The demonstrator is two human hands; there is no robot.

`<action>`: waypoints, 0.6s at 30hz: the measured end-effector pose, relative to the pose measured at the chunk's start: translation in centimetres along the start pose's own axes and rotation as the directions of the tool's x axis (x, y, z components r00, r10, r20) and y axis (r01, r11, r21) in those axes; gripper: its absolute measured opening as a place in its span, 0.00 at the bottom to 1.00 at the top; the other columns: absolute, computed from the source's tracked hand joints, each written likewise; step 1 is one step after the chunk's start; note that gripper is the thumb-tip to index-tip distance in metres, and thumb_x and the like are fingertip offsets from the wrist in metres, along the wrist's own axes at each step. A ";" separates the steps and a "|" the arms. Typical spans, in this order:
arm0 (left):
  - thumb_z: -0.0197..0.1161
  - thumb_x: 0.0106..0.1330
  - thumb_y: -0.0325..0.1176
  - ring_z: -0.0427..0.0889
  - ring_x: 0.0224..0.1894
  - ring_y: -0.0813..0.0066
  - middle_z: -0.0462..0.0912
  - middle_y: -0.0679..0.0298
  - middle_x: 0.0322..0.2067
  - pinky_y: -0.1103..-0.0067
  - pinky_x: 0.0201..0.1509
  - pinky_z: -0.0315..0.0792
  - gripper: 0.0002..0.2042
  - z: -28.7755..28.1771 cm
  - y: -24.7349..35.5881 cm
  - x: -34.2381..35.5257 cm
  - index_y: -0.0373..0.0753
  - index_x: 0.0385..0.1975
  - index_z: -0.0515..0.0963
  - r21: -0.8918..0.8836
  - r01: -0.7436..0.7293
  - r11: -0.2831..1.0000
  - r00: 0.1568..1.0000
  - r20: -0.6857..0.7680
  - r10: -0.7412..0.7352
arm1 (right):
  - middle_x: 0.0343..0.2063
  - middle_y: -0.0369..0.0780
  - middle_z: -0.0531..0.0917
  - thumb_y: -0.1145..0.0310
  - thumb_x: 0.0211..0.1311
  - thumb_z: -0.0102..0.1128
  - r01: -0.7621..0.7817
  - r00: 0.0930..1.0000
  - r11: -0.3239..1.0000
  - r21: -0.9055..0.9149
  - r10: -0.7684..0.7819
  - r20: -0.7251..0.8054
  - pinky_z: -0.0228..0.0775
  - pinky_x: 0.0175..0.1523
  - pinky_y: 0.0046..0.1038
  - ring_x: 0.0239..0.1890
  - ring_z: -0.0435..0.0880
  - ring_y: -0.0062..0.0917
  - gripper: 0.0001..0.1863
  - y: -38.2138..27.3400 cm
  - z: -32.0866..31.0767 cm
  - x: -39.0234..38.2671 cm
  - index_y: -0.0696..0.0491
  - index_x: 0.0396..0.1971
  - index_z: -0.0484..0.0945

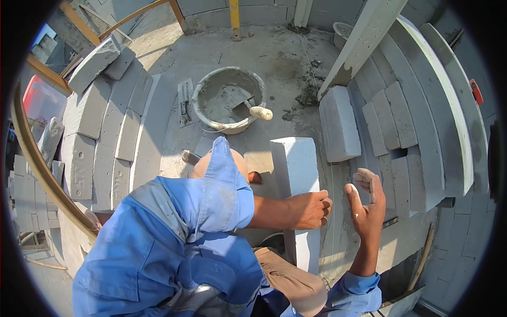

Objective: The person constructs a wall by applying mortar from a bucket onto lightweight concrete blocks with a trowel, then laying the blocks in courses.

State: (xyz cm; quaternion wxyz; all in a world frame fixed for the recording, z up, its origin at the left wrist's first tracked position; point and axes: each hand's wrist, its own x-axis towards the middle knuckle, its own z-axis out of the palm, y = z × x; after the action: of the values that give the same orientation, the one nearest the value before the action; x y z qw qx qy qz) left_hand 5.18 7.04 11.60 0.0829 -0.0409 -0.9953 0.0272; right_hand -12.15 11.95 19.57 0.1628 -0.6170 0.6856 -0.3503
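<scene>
A long pale building block [297, 164] lies in front of me, running away from my body. My left hand [309, 210] rests over its right edge, the fingers curled closed; whatever they hold, if anything, is hidden. A thin string [332, 182] runs lengthwise just past those fingertips; I cannot tell whether they touch it. To the right, my right hand [368, 203] is raised with thumb and fingers apart and nothing between them. Its fingertips are whitish with dust or mortar. Beyond the string, another block [339, 124] stands beside the stacked wall.
A mortar bucket [200, 108] holds grey mortar and a trowel [259, 112] with a pale handle. A flat float [185, 103] lies beside it. Stacked blocks [87, 111] rise at left, a block wall [404, 113] at right. A concrete post [364, 42] leans at the far right.
</scene>
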 end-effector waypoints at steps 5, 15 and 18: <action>0.52 0.72 0.33 0.77 0.63 0.67 0.81 0.61 0.59 0.76 0.69 0.68 0.19 2.7 0.1 3.3 0.42 0.61 0.76 -0.526 0.255 0.811 0.960 0.236 -0.149 | 0.44 0.45 0.83 0.57 0.60 0.71 0.483 0.853 0.824 -0.297 -0.365 0.374 0.77 0.48 0.38 0.48 0.84 0.39 0.22 -10.1 11.9 14.8 0.53 0.49 0.78; 0.48 0.76 0.39 0.72 0.68 0.64 0.74 0.58 0.66 0.72 0.71 0.66 0.21 5.2 -0.4 -0.5 0.42 0.65 0.71 -0.089 0.235 0.968 0.943 0.262 -0.205 | 0.43 0.49 0.86 0.62 0.62 0.62 0.458 0.776 0.620 -0.637 0.071 0.627 0.81 0.46 0.41 0.43 0.89 0.45 0.16 -7.3 28.8 20.2 0.56 0.45 0.82; 0.48 0.76 0.40 0.72 0.68 0.64 0.74 0.59 0.66 0.71 0.71 0.65 0.21 6.5 -0.5 -1.6 0.42 0.65 0.71 -0.075 0.235 0.969 0.944 0.256 -0.209 | 0.40 0.52 0.87 0.66 0.61 0.58 0.533 0.621 0.623 -0.573 0.173 0.765 0.81 0.48 0.41 0.44 0.89 0.44 0.16 -12.1 24.9 21.9 0.58 0.46 0.81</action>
State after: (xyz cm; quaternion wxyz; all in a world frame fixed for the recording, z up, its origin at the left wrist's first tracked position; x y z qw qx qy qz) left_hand 5.58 6.12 4.96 -0.0411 0.0711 -0.9962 -0.0295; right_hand 8.94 -15.94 14.93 0.1196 -0.7846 0.5548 0.2497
